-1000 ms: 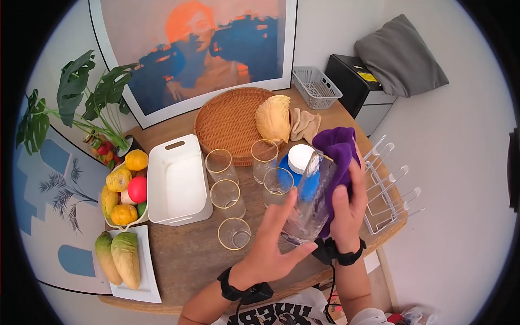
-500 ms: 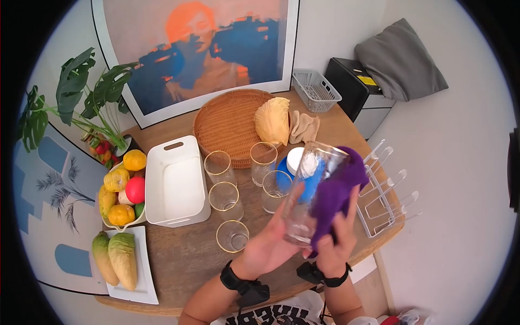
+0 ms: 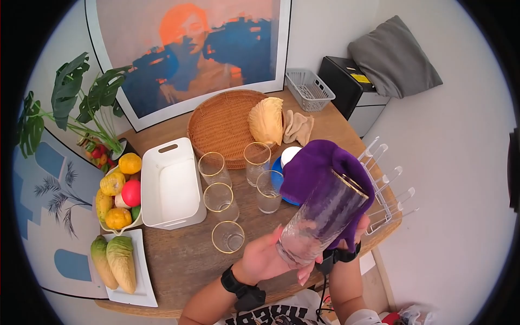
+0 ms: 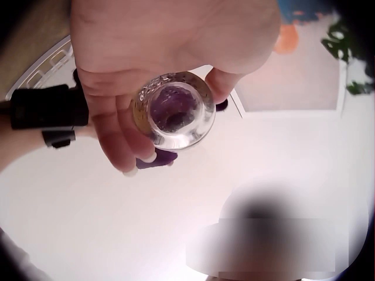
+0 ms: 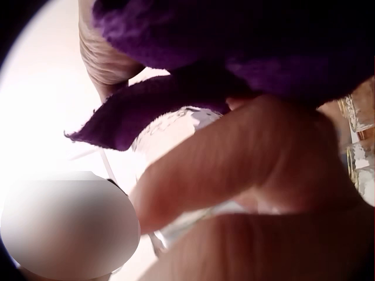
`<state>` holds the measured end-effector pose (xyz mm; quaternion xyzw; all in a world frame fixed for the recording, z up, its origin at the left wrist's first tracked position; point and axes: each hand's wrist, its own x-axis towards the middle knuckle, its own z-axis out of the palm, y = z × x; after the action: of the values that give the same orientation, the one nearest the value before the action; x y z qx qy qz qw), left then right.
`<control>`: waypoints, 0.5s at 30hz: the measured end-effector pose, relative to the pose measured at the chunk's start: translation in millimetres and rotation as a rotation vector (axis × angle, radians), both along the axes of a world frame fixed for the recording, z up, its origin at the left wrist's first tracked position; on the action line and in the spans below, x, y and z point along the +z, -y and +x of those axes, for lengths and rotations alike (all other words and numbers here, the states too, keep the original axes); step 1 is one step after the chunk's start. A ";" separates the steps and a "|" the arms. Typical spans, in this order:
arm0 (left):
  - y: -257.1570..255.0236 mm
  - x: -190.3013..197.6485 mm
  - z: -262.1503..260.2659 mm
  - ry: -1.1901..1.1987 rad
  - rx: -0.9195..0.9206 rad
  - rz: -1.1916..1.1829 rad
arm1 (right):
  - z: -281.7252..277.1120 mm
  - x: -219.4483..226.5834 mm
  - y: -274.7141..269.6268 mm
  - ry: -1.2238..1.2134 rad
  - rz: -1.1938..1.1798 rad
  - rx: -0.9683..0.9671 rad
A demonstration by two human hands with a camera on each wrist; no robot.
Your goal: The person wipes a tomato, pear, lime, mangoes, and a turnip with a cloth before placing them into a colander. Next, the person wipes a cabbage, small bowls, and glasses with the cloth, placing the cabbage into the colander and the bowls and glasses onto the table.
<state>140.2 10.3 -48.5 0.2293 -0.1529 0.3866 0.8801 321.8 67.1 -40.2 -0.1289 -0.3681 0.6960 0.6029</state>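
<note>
A clear ribbed glass with a gold rim is held tilted above the table's front edge. My left hand grips its lower end; in the left wrist view the fingers of that hand curl round the glass base. A purple cloth lies round the far side and rim of the glass. My right hand, mostly hidden behind cloth and glass, holds the cloth; the right wrist view shows its fingers bent close under the cloth.
Several gold-rimmed glasses stand left of my hands, beside a white bin. Behind are a wicker tray and a grey basket. A white wire rack stands right; a fruit bowl and plate are left.
The glass has tipped over to the right and its rim has come lower. The purple cloth has spread out behind and above it, and my right hand has moved behind them.
</note>
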 end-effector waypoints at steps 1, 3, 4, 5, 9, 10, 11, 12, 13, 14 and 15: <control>1.2 -1.8 1.9 0.058 -0.071 -0.088 | -3.7 3.0 -1.7 0.000 0.000 0.000; 4.9 -3.8 5.5 0.057 -0.055 -0.131 | -16.2 14.9 -13.7 -0.093 0.274 0.046; 4.8 0.4 6.8 0.056 -0.042 -0.176 | -15.2 12.1 -26.4 0.151 -0.096 -0.079; 6.9 6.4 8.2 0.055 -0.044 -0.179 | -10.4 7.9 -21.2 0.150 -0.099 -0.081; 6.4 30.1 21.6 -0.251 0.383 -0.228 | -8.6 -24.7 -9.4 -0.463 -0.038 0.343; 4.2 31.8 24.9 -0.330 0.518 -0.152 | -10.1 -24.1 -9.1 -0.441 -0.059 0.367; 4.7 30.4 26.9 -0.332 0.526 -0.155 | -11.8 -25.4 -7.1 -0.424 -0.084 0.389; 6.0 27.5 28.2 -0.386 0.620 -0.142 | -8.8 -37.8 -8.5 -0.488 -0.100 0.436; 7.8 25.6 28.1 -0.443 0.708 -0.129 | -13.1 -34.1 -3.7 -0.496 -0.105 0.436; 8.3 26.4 27.1 -0.450 0.705 -0.130 | -19.7 -23.5 4.5 -0.154 -0.121 0.167; 7.3 29.3 26.9 -0.547 0.829 -0.068 | -26.6 -12.2 11.2 0.190 -0.132 -0.104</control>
<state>167.1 3.0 -19.2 0.3350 0.2002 0.6346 0.6671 295.3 56.0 -52.4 -0.2529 -0.3697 0.6711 0.5908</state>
